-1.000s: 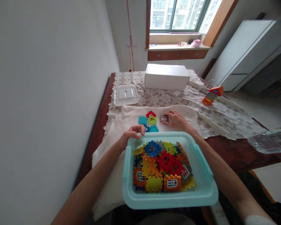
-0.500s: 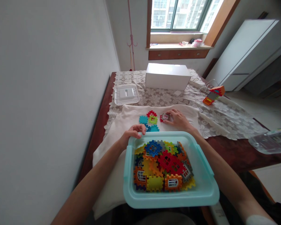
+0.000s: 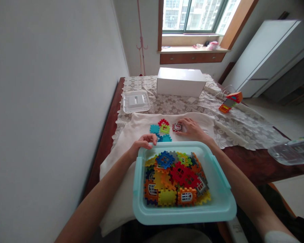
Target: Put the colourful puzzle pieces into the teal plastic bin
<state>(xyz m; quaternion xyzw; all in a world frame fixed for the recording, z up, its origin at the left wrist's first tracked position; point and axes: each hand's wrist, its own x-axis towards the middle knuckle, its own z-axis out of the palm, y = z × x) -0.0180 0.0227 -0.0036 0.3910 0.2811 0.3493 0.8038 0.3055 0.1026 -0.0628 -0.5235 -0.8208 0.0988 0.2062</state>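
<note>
We find the right hand (image 3: pixel 192 130) pinching a window piece (image 3: pixel 177 127)

We see the thumb and fingers of the right hand closed on the right edge of the window piece, grey and white with some red showing, at the white cloth (image 3: pixel 124 155); we cannot tell whether it touches the fabric. Nearer us, the left hand (image 3: pixel 145 141) curls its fingers over the far left corner of a pale turquoise tub (image 3: pixel 184 216). Inside the tub we count many toothed pieces in a heap, among them a blue piece (image 3: pixel 165 159) and an orange piece (image 3: pixel 186 196) with a white window. Just left of the pinched piece we note a small cluster on the cloth: a red piece (image 3: pixel 163 122), a lime piece (image 3: pixel 165 129) and blue ones in light and dark shades. Beyond, on the patterned tablecloth (image 3: pixel 164 108) over the table (image 3: pixel 250 162), we spot a clear lid (image 3: pixel 136 102) at left, a long white box (image 3: pixel 179 82) and, well apart at right, an orange, red and grey toy (image 3: pixel 230 102). Behind everything, we look towards a window (image 3: pixel 190 15).
</note>
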